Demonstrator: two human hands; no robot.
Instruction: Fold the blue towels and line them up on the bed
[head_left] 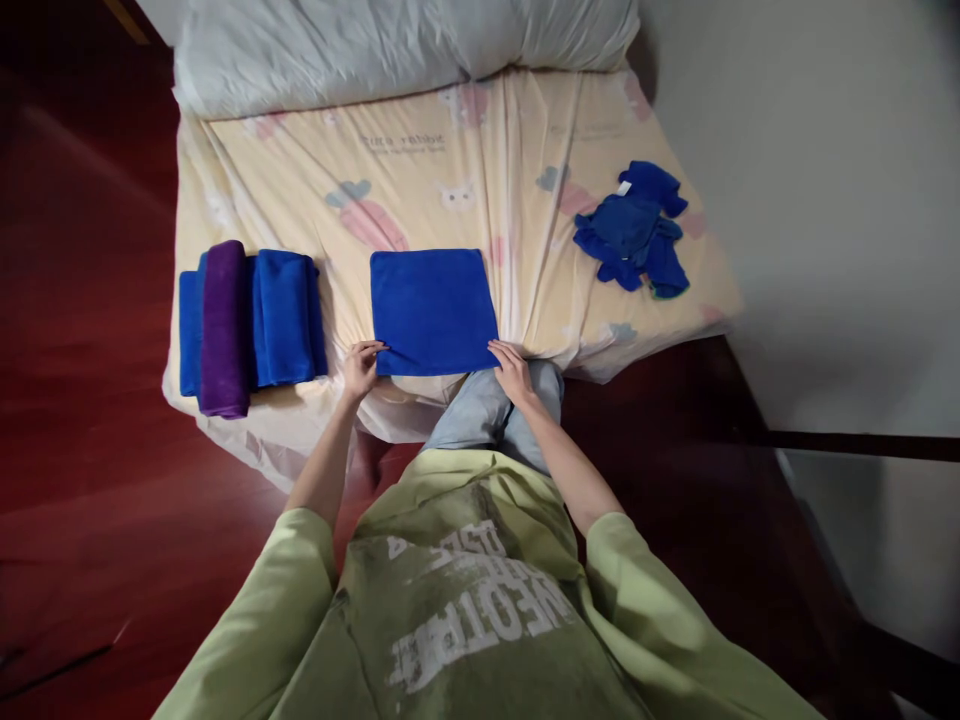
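A blue cloth (433, 308) lies spread flat as a near square on the bed, its near edge toward my body. My left hand (363, 368) pinches the cloth near its lower left corner. At the lower right corner, my right hand (511, 370) has its fingers closed on the edge in the same way. To the left sit folded blue towels (283, 315), with a rolled or folded purple towel (225, 330) lying lengthwise over part of them. On the right is a loose, crumpled pile of blue cloths (630, 230), one showing a small white tag.
The bed (442, 170) has a pale yellow sheet printed with carrots and rabbits, under a thin clear-looking cover. A bulky light grey quilt (405, 45) lies across its far end. A wall (825, 200) borders the right side; dark red floor (82, 400) surrounds the bed's left and front.
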